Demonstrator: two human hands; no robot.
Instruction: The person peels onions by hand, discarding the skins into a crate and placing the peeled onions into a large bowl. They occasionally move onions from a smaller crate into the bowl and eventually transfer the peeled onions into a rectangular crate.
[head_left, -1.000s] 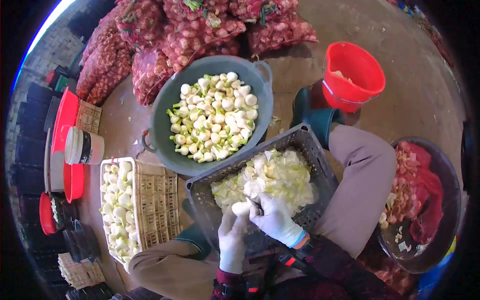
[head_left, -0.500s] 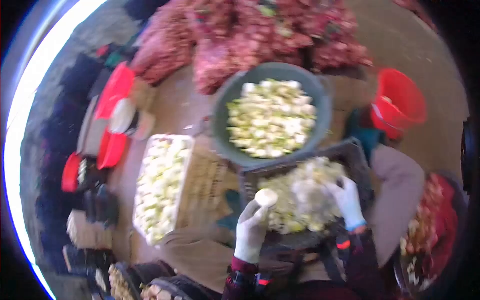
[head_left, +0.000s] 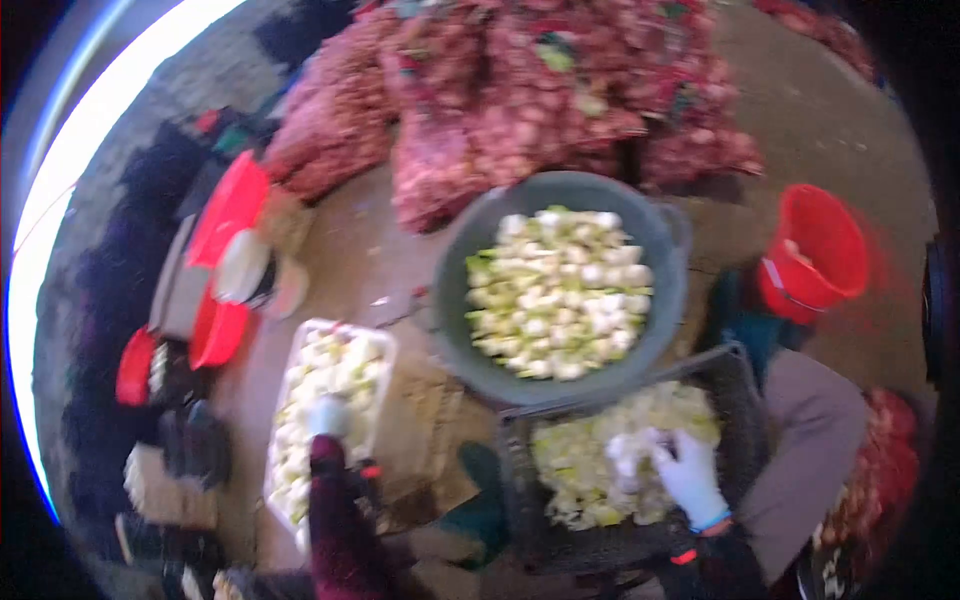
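White-gloved on my feed, the right hand (head_left: pixel 690 478), fingers bent, is nearer the pale clump (head_left: pixel 622 456) just left of it in the dark crate (head_left: pixel 737 405), while the left hand (head_left: pixel 328 415) is at the bulbs (head_left: pixel 338 352) in the white crate (head_left: pixel 387 368), and I cannot tell either grip's opening or hold.

You have a dull brown floor (head_left: pixel 810 130) beneath you, widest and barest to your right, with a paler, pinkish tint towards your left. Far left, a curved strip of white light (head_left: pixel 125 95) glares down the edge — the brightest part of your view. Just inside it you see a patchy grey surface (head_left: pixel 205 85), too blurred to tell wall from ground, then a long dark row (head_left: pixel 105 270), equally smeared.
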